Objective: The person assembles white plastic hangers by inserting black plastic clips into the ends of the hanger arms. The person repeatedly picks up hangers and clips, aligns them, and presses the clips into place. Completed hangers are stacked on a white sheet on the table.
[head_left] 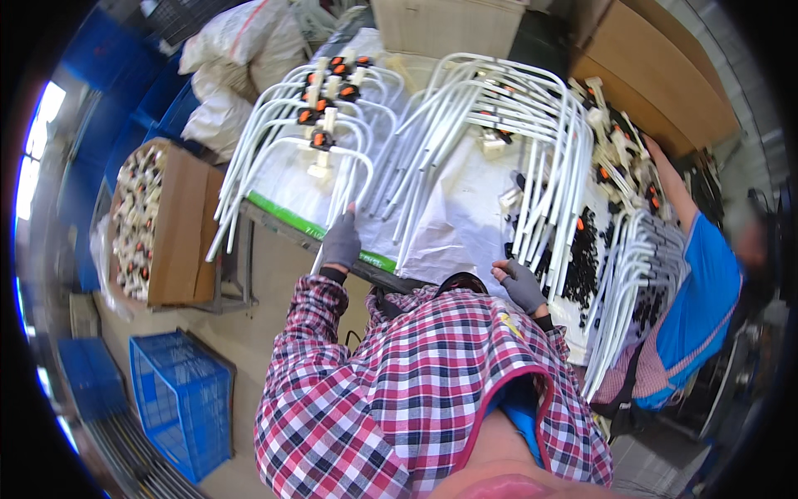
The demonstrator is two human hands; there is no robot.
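My left hand (341, 241), in a grey fingerless glove, is closed around a leg of a white U-shaped tube (363, 162) at the table's near edge. Across the bend of that tube sits a cream clamp fitting (320, 165) with a black and orange knob. Behind it lie several like tubes with fittings, overlapping in a row. My right hand (521, 285), gloved the same way, is near my body with its fingers curled together; whatever they may hold is too small to make out. Beside it are a stack of bare white tubes (544, 179) and many small black pieces (579, 258).
A carton of cream fittings (187, 224) stands left, above a blue crate (181, 399) on the floor. White sacks (229, 62) and a pale bin (449, 25) are behind. On the right, a co-worker's arm (672, 183) reaches toward loose fittings near a large carton (657, 79).
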